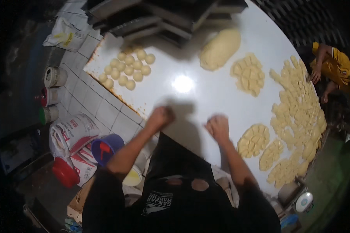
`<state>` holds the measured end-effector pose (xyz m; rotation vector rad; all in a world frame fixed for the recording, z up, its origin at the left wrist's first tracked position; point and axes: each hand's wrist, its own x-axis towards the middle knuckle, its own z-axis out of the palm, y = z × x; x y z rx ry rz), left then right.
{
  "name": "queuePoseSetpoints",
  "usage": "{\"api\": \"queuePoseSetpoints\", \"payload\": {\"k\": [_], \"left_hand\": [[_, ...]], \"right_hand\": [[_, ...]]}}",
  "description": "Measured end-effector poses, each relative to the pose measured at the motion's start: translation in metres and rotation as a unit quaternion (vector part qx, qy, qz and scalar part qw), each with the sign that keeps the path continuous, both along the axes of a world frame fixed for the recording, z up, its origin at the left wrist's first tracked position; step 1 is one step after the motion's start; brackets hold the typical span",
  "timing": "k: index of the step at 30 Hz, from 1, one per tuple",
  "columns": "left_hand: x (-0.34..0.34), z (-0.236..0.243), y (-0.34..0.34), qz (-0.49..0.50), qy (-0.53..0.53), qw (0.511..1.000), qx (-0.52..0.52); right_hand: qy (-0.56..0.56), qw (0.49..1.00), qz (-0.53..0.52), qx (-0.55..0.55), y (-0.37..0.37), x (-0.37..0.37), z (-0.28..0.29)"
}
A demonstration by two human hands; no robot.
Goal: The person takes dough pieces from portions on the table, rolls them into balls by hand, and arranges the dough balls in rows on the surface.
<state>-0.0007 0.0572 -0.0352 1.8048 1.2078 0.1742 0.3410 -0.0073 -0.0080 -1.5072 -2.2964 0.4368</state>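
Note:
Over the near part of the white table (179, 97), my left hand (161, 117) is curled into a fist, somewhat blurred. To its right, my right hand (218, 127) is also closed, its fingers bent in. Whatever either hand may hold is hidden from view. Beyond my left hand lies a cluster of round dough balls (128, 70). A large smooth lump of dough (220, 49) rests at the far side. Flat dough rounds, cut into small pieces, lie right of my right hand, the nearest being one scored dough round (253, 140).
Many dough pieces (295, 116) cover the table's right side. A dark stacked object (155, 19) stands at the far edge. On the left are sacks (74, 130), a blue bucket (114, 143), a red basin (65, 173) and tubs. At far right sits another person (336, 66) in yellow.

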Motion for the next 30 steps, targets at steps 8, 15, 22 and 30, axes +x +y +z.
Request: {"api": "queuePoseSetpoints", "payload": {"k": [8,15,22,30], "left_hand": [[0.027,-0.004,-0.052,-0.028,-0.106,0.94,0.323],[0.051,0.054,-0.018,0.092,-0.013,0.979,0.181],[-0.058,0.007,-0.043,-0.143,-0.074,0.929,0.334],[0.057,0.032,-0.023,0.082,-0.077,0.921,0.372]], "right_hand": [[0.079,0.991,-0.092,0.053,-0.014,-0.028,0.023],[0.098,0.978,-0.147,0.115,0.229,-0.027,0.091],[0.106,0.988,-0.105,-0.041,0.072,-0.064,0.037],[0.027,0.996,-0.077,0.038,0.053,-0.102,-0.003]]}}
